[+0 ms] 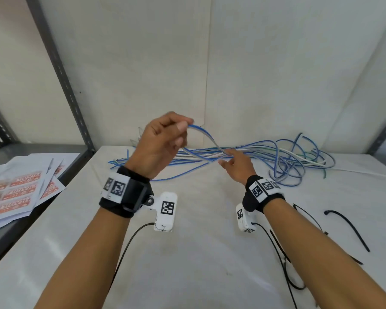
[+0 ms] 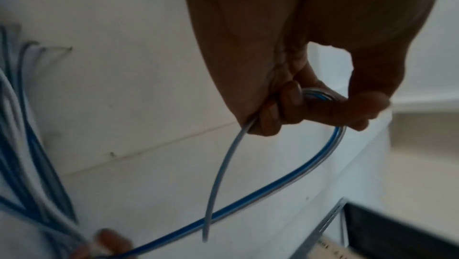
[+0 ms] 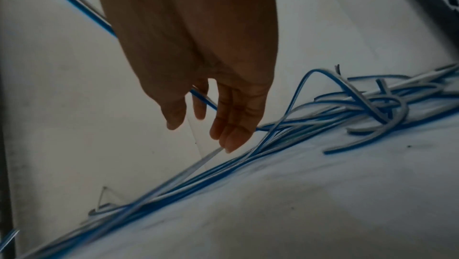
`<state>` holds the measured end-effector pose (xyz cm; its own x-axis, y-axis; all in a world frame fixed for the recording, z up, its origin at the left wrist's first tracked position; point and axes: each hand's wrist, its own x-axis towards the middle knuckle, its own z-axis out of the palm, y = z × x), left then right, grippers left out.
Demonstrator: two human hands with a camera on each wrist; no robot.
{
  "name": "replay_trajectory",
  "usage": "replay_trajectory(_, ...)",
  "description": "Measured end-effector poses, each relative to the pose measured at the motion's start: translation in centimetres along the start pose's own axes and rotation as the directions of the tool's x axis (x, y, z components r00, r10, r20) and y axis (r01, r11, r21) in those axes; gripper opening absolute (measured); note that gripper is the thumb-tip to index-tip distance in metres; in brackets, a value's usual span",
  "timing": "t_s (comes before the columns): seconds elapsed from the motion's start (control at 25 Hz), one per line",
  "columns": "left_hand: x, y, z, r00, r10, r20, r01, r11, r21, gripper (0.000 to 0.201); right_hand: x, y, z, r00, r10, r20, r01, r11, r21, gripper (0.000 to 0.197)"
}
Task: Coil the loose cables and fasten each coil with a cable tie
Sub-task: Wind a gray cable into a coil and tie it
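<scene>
- Nearest on the white table (image 1: 187, 253), black cable ties (image 1: 348, 228) lie loose by the right forearm, none yet used; a second one (image 1: 308, 216) shows partly behind that arm. They will be wanted only once a coil is complete, so they are best left there within reach.
- The left hand (image 1: 158, 143) is raised above the table, its thumb and curled fingers (image 2: 293, 102) pinched on a small turn of the blue-and-white cable (image 2: 248, 202); a short free end (image 2: 218, 180) hangs down from the fist.
- Judged from this, the step is starting the first coil. To do it well, the left hand should hold that first turn firm while the right feeds slack in even turns of matching size, without twist.
- The right hand (image 1: 237, 165) is lower and farther out, fingers (image 3: 231, 131) nearly straight and apart, clamped on nothing; the held strand passes behind them, and whether it touches them I cannot tell.
- From the pinch the strand arcs down and away to the right, into the pile.
- Farthest, the bundle of loose cables (image 1: 265, 155) lies along the table's back edge by the wall; its long axis runs left to right, with cut ends (image 1: 116, 162) pointing left and tangled loops (image 1: 299, 161) at the right.
- Pulling slack slowly should keep the tangle from dragging along.
</scene>
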<state>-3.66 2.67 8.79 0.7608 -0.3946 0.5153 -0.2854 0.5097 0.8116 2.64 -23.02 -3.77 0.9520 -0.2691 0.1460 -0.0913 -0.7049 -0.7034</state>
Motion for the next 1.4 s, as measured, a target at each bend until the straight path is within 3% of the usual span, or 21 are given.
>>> replay_trajectory(0.08,-0.1,1.7,-0.6,0.998,0.062,0.003,-0.06,0.982,-0.179,0.018,0.3,0.8,0.2,0.999,0.024,-0.023,-0.026,0.994,-0.105,0.038)
replay_trajectory(0.2,-0.1,3.9,-2.2,0.985,0.175,-0.01,-0.168,0.924,-0.345,0.013,0.9,1.3,-0.9,0.991,0.057,-0.12,-0.079,0.978,-0.193,0.033)
replay_trajectory(0.24,0.0,3.9,-2.7,0.983,0.179,-0.036,-0.181,0.934,-0.308,0.014,1.3,1.0,-1.5,0.986,0.042,-0.162,-0.055,0.996,-0.075,0.033)
replay_trajectory(0.28,0.1,3.5,-3.0,0.983,0.169,-0.07,-0.181,0.953,-0.245,0.016,1.4,0.1,-2.2,0.981,0.04,-0.191,-0.009,0.988,0.157,0.031)
replay_trajectory(0.32,0.3,2.7,-3.3,0.983,0.146,-0.116,-0.164,0.972,-0.171,0.018,1.4,-1.3,-3.2,0.981,0.069,-0.183,0.02,0.895,0.446,0.029)
replay_trajectory(0.36,0.4,1.6,-3.6,0.981,0.119,-0.156,-0.136,0.985,-0.102,0.02,1.1,-2.9,-4.3,0.988,0.078,-0.131,0.032,0.731,0.682,0.027)
replay_trajectory(0.4,0.6,0.5,-3.5,0.977,0.095,-0.193,-0.104,0.994,-0.035,0.022,1.0,-4.4,-5.8,0.995,0.048,-0.086,0.042,0.578,0.815,0.026)
replay_trajectory(0.56,0.7,-2.8,-3.3,0.942,-0.021,-0.335,0.037,0.998,0.042,0.028,0.1,-9.3,-11.4,0.986,-0.119,-0.118,0.152,0.337,0.929,0.024)
replay_trajectory(0.72,1.1,-3.7,-2.7,0.918,-0.064,-0.391,0.044,0.997,-0.062,0.029,-0.8,-9.9,-13.2,0.986,-0.11,-0.126,0.14,0.135,0.981,0.032)
replay_trajectory(0.76,1.4,-4.0,-2.6,0.915,-0.062,-0.4,0.037,0.997,-0.069,0.029,-0.7,-9.8,-12.9,0.987,-0.092,-0.133,0.146,0.15,0.978,0.031)
replay_trajectory(0.8,1.7,-4.3,-2.4,0.909,-0.066,-0.412,0.031,0.995,-0.091,0.029,-0.6,-9.5,-12.4,0.985,-0.058,-0.161,0.17,0.24,0.956,0.03)
replay_trajectory(0.88,2.1,-5.0,-2.2,0.883,-0.104,-0.457,0.029,0.985,-0.167,0.031,0.1,-7.8,-10.2,0.968,-0.018,-0.252,0.212,0.599,0.772,0.027)
replay_trajectory(0.92,2.3,-5.3,-2.2,0.864,-0.13,-0.487,0.031,0.978,-0.207,0.032,0.6,-6.1,-9.0,0.965,-0.038,-0.258,0.184,0.799,0.572,0.025)
replay_trajectory(0.96,2.5,-5.5,-2.3,0.844,-0.154,-0.514,0.03,0.97,-0.242,0.033,0.7,-4.7,-8.2,0.982,-0.048,-0.183,0.112,0.926,0.362,0.025)
replay_trajectory(1.0,2.7,-5.7,-2.4,0.827,-0.168,-0.536,0.022,0.963,-0.268,0.034,0.6,-3.3,-7.7,0.999,0.001,-0.044,0.008,0.979,0.205,0.026)
replay_trajectory(1.08,2.9,-5.9,-2.9,0.799,-0.185,-0.573,-0.003,0.95,-0.312,0.035,-0.3,-1.8,-7.0,0.97,0.137,0.203,-0.121,0.988,-0.091,0.04)
replay_trajectory(1.16,3.1,-6.3,-3.3,0.763,-0.186,-0.619,-0.043,0.941,-0.337,0.036,-1.3,-1.7,-6.8,0.986,0.138,0.091,-0.104,0.946,-0.308,0.073)
replay_trajectory(1.2,3.2,-6.6,-3.3,0.733,-0.186,-0.654,-0.065,0.939,-0.339,0.036,-2.3,-2.5,-6.8,0.998,0.07,-0.003,-0.068,0.959,-0.274,0.081)
replay_trajectory(1.28,3.1,-7.3,-3.2,0.664,-0.192,-0.722,-0.103,0.934,-0.343,0.037,-4.6,-4.7,-6.3,0.994,-0.069,-0.086,0.063,0.996,-0.07,0.064)
replay_trajectory(1.36,3.0,-7.9,-3.0,0.624,-0.2,-0.755,-0.146,0.92,-0.364,0.037,-6.6,-7.2,-5.4,0.995,-0.1,-0.002,0.098,0.974,0.205,0.036)
replay_trajectory(1.4,2.9,-8.1,-2.8,0.617,-0.202,-0.76,-0.168,0.911,-0.378,0.037,-7.3,-7.9,-4.7,0.99,-0.1,0.098,0.066,0.951,0.302,0.035)
